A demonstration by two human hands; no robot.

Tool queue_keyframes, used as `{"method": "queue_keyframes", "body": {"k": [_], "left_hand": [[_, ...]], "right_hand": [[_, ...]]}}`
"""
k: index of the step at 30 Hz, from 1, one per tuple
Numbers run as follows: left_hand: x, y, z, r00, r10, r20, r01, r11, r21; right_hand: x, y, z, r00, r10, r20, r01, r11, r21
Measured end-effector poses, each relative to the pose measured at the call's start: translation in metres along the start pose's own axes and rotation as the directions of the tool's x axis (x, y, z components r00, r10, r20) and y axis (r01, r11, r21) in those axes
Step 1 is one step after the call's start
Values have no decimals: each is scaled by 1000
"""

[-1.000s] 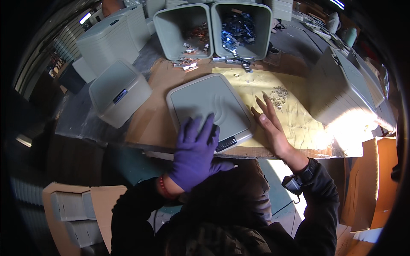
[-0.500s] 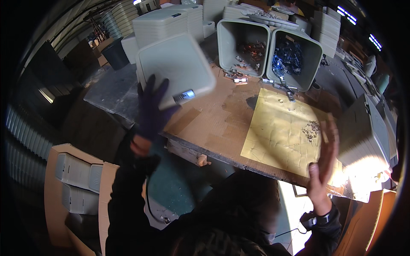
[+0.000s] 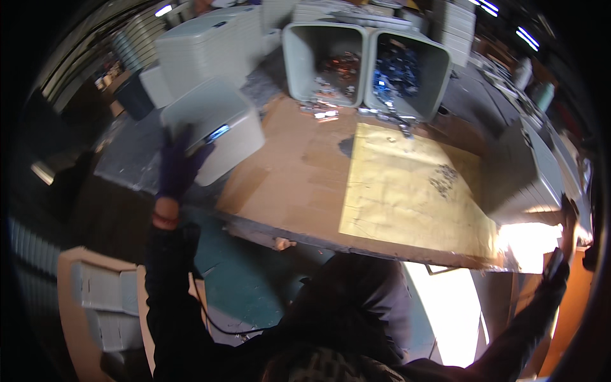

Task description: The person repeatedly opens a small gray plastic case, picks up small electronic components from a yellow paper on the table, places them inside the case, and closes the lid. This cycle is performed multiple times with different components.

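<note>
My left hand (image 3: 181,162), in a dark purple glove, has its fingers spread against the near left side of a pale grey-green plastic piece (image 3: 232,143). This piece has rounded corners, a flat top and a small dark inset at its front edge; whether it is one piece or several nested ones I cannot tell. At the far right, my bare right hand (image 3: 569,219) reaches with fingers stretched out to a stack of similar grey plastic pieces (image 3: 525,175). The hand is dim and partly blurred there.
Two grey bins (image 3: 294,70) lie tipped toward me, with orange-brown and dark blue small parts inside. A yellow sheet (image 3: 394,191) with tiny scattered bits covers part of the cardboard-topped table (image 3: 280,172). Behind stand taller stacks (image 3: 197,57); an open carton (image 3: 70,305) is at lower left.
My left hand and the grey-green piece have gone left, the piece settling toward the table's left part. My right hand has moved right, from over the yellow sheet to the stack. The view has shifted.
</note>
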State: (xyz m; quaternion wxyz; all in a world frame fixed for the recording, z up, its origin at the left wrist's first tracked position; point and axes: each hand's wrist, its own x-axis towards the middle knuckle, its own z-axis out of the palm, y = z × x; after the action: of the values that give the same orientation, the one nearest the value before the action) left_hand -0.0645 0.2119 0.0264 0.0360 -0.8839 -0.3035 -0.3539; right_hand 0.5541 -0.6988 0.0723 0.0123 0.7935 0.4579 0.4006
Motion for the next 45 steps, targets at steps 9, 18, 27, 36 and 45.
{"method": "queue_keyframes", "body": {"k": [9,18,27,36,45], "left_hand": [[-5,114,-16,918,268,-292,-332,922,-198],[-19,228,3,720,688,98,-147,288,-946],[-18,239,46,826,399,399,244,384,-890],[-7,226,114,954,299,24,-147,538,-830],[-13,217,127,947,284,151,31,384,-923]], "right_hand": [[54,-13,-15,405,907,-114,-877,421,233],[207,-399,-29,924,225,310,-347,147,926],[227,-435,45,922,66,381,-351,558,752],[231,-411,96,831,-89,549,-392,605,693],[254,-422,96,832,-251,495,-139,769,624]]}}
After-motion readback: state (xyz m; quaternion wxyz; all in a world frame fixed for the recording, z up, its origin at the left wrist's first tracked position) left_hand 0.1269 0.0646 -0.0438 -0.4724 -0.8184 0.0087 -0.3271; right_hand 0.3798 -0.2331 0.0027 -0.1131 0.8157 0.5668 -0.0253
